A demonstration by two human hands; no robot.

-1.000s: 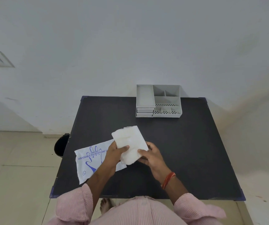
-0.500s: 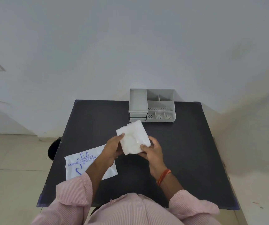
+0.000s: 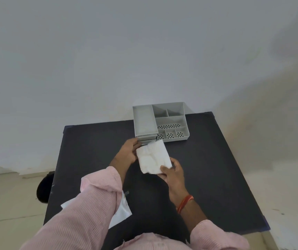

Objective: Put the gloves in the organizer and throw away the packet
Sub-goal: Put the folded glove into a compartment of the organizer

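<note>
Moved since earlier: both my hands have carried the gloves [image 3: 153, 157] away from me toward 12 o'clock, right up to the organizer's front; the packet, then in plain view at my 9 o'clock, is now mostly under my left sleeve.
Room: plain pale wall [image 3: 144, 51] fills the far side; beige floor [image 3: 9, 195] shows to either side of the table.
Table: black top [image 3: 207, 168] with a matte surface, its far edge against the wall.
Organizer: grey divided tray [image 3: 185, 112] at 12 o'clock on the far edge of the table, with a long bin on its left, perforated cells on its right, and two shallow drawers at the front left.
Bin: dark round shape [image 3: 44, 188] on the floor at 9 o'clock, just past the table's left edge.
Packet: white packet [image 3: 122, 208] lying flat on the table at 8 o'clock, largely hidden by my sleeve.
Gloves: folded white stack held off the table, just in front of the drawers, its far corner near them.
Left hand: left hand [image 3: 128, 152] at the stack's left edge, fingers curled at the drawer front; I cannot tell whether it grips the drawer or the gloves.
Right hand: right hand [image 3: 171, 175] closed on the stack's near right corner, thumb on top.
</note>
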